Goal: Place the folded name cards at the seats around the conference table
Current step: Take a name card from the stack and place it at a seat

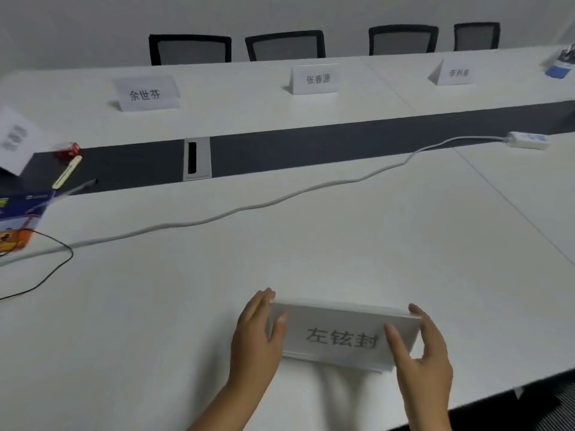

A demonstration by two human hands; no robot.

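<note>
White folded name card (342, 335) is pinched at both ends by left hand (256, 335) and right hand (423, 353) near the counter (311, 244) front edge, placement underway; release and straightening likely needed next.

Matt paper name card (342, 335); smooth matt table (311, 244).

White table (342, 244) — dark grey strip (311, 150), black chairs (189, 49).
</note>
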